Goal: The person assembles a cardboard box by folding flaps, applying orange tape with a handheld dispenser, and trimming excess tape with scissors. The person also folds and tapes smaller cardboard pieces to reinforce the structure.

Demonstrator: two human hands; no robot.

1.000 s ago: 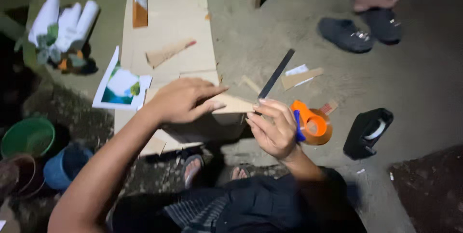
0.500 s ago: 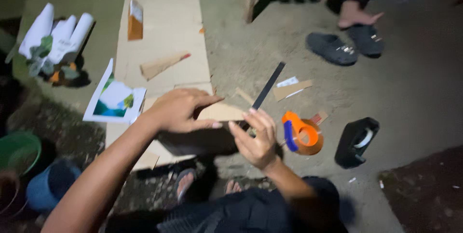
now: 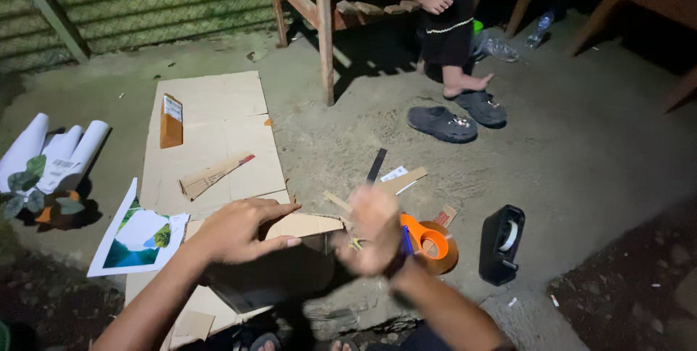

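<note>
My left hand [image 3: 236,231] lies flat on a piece of cardboard [image 3: 308,225], fingers pointing right, pressing it down. My right hand [image 3: 372,231] is blurred by motion just right of that piece; whether it holds anything cannot be told. Right beside it lie orange-handled scissors [image 3: 428,238] on the concrete floor. A black ruler [image 3: 376,165] lies a little beyond my right hand, with cardboard strips [image 3: 404,180] next to it.
A large cardboard sheet [image 3: 210,133] lies ahead left, with a small orange box [image 3: 170,121] and a cardboard scrap [image 3: 212,175] on it. A printed picture [image 3: 138,235], paper rolls [image 3: 54,151], a black tape dispenser [image 3: 501,243], slippers [image 3: 443,123] and a seated person's foot [image 3: 466,82] are around.
The camera tilted up, showing more of the floor and the seated person. My right hand has lifted off the cardboard edge and is moving fast. My left hand stays on the cardboard.
</note>
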